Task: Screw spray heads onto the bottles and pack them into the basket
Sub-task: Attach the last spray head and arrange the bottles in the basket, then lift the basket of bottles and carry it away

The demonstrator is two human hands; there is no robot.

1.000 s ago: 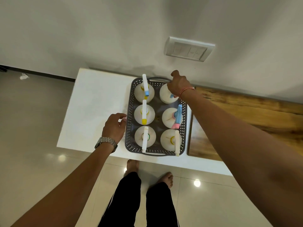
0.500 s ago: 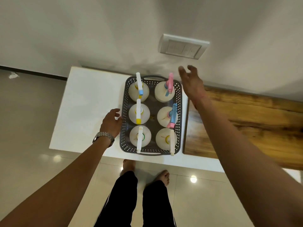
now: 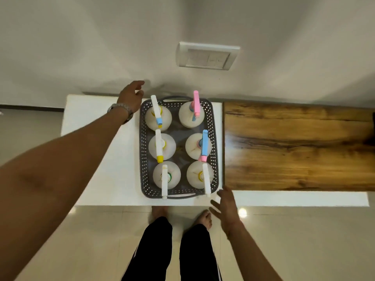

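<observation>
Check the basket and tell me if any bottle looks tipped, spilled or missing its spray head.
Nothing stands out. All six bottles stand upright in the grey basket, two rows of three, each with a spray head on; no spill shows. Both the left hand and the right hand are off it.

View count: one, head-worn, wide-angle.
Position: above the white table point(image 3: 97, 159), at standing height.
Facing: steeply down and forward, toward the wall point(image 3: 81, 37).
Centre of frame: grey basket point(image 3: 142, 159) of bottles, seen from almost straight above.
Lower edge: own legs and bare feet on the tiled floor point(image 3: 60, 240).
Distortion: bowed edges; forearms loom large at the borders.
Overlap: single view only.
</observation>
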